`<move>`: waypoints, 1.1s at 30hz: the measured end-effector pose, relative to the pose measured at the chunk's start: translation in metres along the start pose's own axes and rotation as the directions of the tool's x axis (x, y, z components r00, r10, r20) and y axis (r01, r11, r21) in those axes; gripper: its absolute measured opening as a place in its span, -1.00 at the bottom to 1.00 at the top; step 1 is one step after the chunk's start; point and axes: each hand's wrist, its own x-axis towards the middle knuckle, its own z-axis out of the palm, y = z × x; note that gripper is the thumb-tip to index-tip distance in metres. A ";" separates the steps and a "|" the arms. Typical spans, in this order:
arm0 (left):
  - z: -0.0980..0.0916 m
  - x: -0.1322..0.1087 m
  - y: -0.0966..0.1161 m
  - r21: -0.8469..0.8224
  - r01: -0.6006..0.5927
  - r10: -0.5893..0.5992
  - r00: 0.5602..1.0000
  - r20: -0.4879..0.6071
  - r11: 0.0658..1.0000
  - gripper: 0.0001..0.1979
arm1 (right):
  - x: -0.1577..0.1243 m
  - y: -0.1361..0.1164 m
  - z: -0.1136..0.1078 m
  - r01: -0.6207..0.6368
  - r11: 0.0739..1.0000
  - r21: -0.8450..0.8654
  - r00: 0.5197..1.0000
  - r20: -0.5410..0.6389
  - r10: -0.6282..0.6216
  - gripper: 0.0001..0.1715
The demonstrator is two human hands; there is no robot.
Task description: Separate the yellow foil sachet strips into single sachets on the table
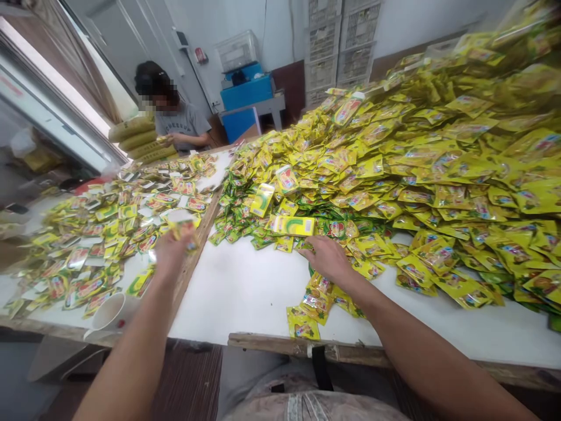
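Observation:
My left hand [170,257] is smeared by motion above the wooden divider. Its fingers are closed round a small yellow and red packet [187,229], whose print is blurred. My right hand [328,261] reaches to the near edge of the heap of yellow sachets [368,175], thumb apart from the fingers and nothing visible between them. Just beyond its fingertips lies a flat yellow and green packet [292,225] with a white barcode patch. Loose yellow sachets [316,297] lie below my right wrist, some near the table's front edge.
A wooden strip [199,251] divides the white tabletop [228,292]. Left of it spread many packets [109,228] and a white mug [109,313]. Green sachets [236,207] edge the heap. Across the table sits another person [184,120] beside stacked sacks [142,140]. Crates [337,52] stand behind.

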 end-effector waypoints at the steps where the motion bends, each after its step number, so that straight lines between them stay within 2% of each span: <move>1: -0.006 0.014 0.009 0.139 -0.068 0.090 0.983 -0.161 0.988 -0.37 | 0.001 0.003 0.001 0.025 0.998 -0.065 1.000 0.007 -0.024 -0.76; 2: -0.008 0.021 0.017 0.264 -0.120 0.193 0.944 -0.269 0.957 -0.26 | 0.002 0.005 0.001 0.058 0.992 -0.114 0.998 0.024 -0.056 -0.76; 3: -0.005 0.022 0.024 0.364 -0.155 0.276 0.910 -0.309 0.918 -0.21 | 0.002 0.005 0.002 0.093 0.984 -0.152 0.995 0.045 -0.087 -0.76; 4: 0.003 0.016 0.029 0.416 -0.201 0.335 0.900 -0.279 0.887 -0.24 | 0.002 0.005 0.003 0.125 0.975 -0.182 0.991 0.069 -0.114 -0.76; 5: 0.014 0.004 0.031 0.426 -0.257 0.363 0.913 -0.189 0.868 -0.37 | 0.001 0.004 0.004 0.151 0.967 -0.206 0.987 0.091 -0.135 -0.77; 6: 0.030 -0.011 0.031 0.402 -0.307 0.353 0.935 -0.043 0.863 -0.56 | 0.001 0.002 0.005 0.173 0.959 -0.225 0.982 0.110 -0.151 -0.77; 7: 0.047 -0.030 0.029 0.359 -0.362 0.327 0.932 0.156 0.860 -0.71 | 0.000 0.001 0.006 0.192 0.952 -0.239 0.978 0.125 -0.166 -0.78; 8: 0.067 -0.048 0.025 0.319 -0.420 0.324 0.893 0.312 0.850 -0.78 | -0.001 0.000 0.006 0.213 0.945 -0.248 0.974 0.134 -0.184 -0.78; 10: 0.104 -0.081 0.016 0.252 -0.551 0.351 0.758 0.550 0.796 -0.75 | -0.003 -0.002 0.007 0.252 0.932 -0.261 0.966 0.129 -0.225 -0.74; 11: 0.121 -0.092 0.012 0.219 -0.594 0.360 0.698 0.619 0.774 -0.69 | -0.003 -0.002 0.007 0.265 0.927 -0.265 0.963 0.121 -0.241 -0.73; 12: 0.135 -0.099 0.009 0.189 -0.607 0.360 0.662 0.657 0.772 -0.62 | -0.004 -0.002 0.007 0.270 0.926 -0.265 0.962 0.113 -0.248 -0.71; 13: 0.146 -0.102 0.006 0.169 -0.600 0.354 0.650 0.672 0.782 -0.58 | -0.004 -0.001 0.007 0.265 0.929 -0.259 0.964 0.104 -0.246 -0.71; 16: 0.162 -0.094 0.004 0.156 -0.514 0.311 0.704 0.639 0.844 -0.65 | -0.002 0.002 0.005 0.176 0.967 -0.183 0.984 0.060 -0.168 -0.68; 19: 0.157 -0.082 0.003 0.173 -0.456 0.276 0.754 0.596 0.873 -0.74 | 0.002 0.007 0.003 0.011 0.998 0.064 1.000 0.005 -0.012 -0.66; 21: 0.147 -0.080 0.002 0.113 -0.360 0.235 0.784 0.575 0.926 -0.77 | 0.006 0.010 0.004 -0.072 0.927 0.369 0.997 0.004 0.076 -0.74; 23: 0.135 -0.085 0.000 -0.083 -0.095 0.125 0.801 0.586 0.992 -0.78 | 0.009 0.009 0.006 -0.121 0.729 0.674 0.992 0.050 0.119 -0.83; 24: 0.130 -0.089 0.000 -0.195 0.083 0.054 0.794 0.605 0.977 -0.74 | 0.010 0.008 0.007 -0.137 0.609 0.781 0.990 0.080 0.120 -0.83; 25: 0.125 -0.095 -0.001 -0.287 0.248 -0.013 0.776 0.630 0.925 -0.68 | 0.010 0.007 0.009 -0.151 0.500 0.853 0.988 0.110 0.110 -0.80; 26: 0.122 -0.100 -0.001 -0.350 0.367 -0.056 0.754 0.654 0.862 -0.63 | 0.010 0.004 0.010 -0.160 0.416 0.895 0.987 0.133 0.093 -0.75; 27: 0.119 -0.106 0.000 -0.383 0.424 -0.070 0.740 0.669 0.820 -0.60 | 0.009 0.002 0.012 -0.163 0.365 0.917 0.986 0.145 0.076 -0.71; 29: 0.115 -0.116 0.002 -0.426 0.463 -0.057 0.726 0.685 0.777 -0.63 | 0.007 -0.003 0.014 -0.160 0.346 0.924 0.987 0.150 0.055 -0.68; 33: 0.115 -0.127 0.006 -0.446 0.498 -0.062 0.716 0.695 0.744 -0.67 | 0.001 -0.010 0.016 -0.158 0.438 0.885 0.987 0.149 0.055 -0.71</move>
